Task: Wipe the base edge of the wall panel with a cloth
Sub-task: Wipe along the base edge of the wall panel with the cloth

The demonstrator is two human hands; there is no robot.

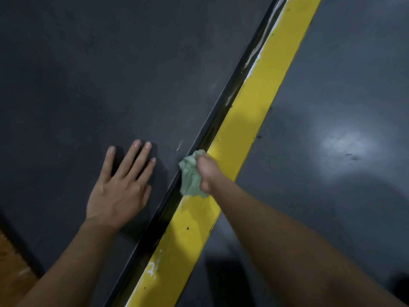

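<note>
Head view: dark grey wall panel (93,69) fills the left; its base edge (212,120) runs diagonally beside a yellow floor stripe (247,116). Left hand (120,189) rests flat on the panel, fingers spread. Right hand (208,171) grips a crumpled green cloth (189,176) against the base edge.

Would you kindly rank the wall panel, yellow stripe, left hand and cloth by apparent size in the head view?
1. wall panel
2. yellow stripe
3. left hand
4. cloth, partly hidden by the right hand
</note>
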